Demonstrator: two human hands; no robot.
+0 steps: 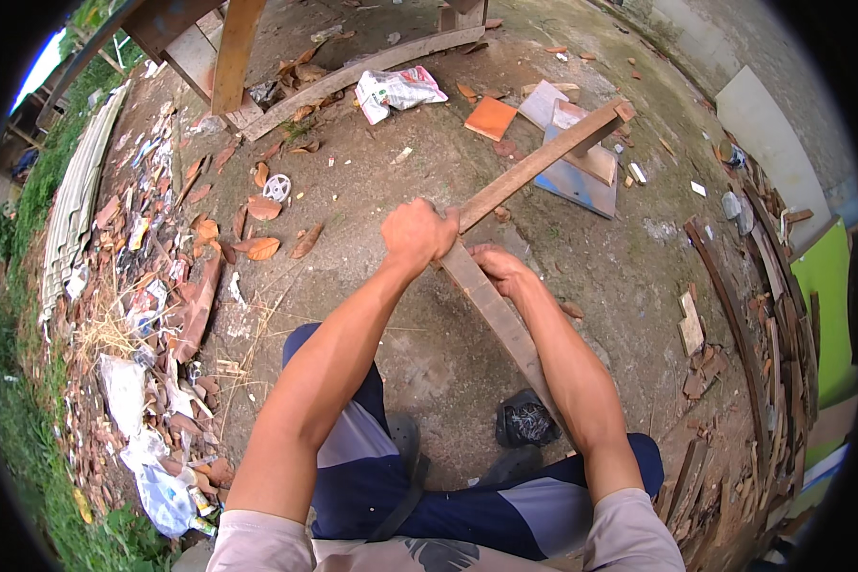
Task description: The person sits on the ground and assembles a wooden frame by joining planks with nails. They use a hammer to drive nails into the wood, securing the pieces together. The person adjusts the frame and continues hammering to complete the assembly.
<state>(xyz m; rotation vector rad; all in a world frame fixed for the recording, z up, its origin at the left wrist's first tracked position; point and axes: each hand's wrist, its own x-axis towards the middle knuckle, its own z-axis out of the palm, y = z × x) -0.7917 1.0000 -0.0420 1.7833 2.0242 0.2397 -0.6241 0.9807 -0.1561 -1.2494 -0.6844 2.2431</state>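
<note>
Littered dirt yard (372, 200), crumpled white-and-red bag (398, 91) beyond gripped plank (534, 167).

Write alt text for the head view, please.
Both bare hands grip wooden planks over a dirt yard: the left hand closes around one plank, the right hand on another plank. Scrap wood and litter line the edges.

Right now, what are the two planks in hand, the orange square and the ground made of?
Planks: wood, rough-sawn, unpainted, weathered brown; left hand and right hand grip them where they meet. Orange tile: flat, matte, likely fired clay or ceramic. Ground: grey and stained, probably worn concrete, possibly packed dirt.
</note>
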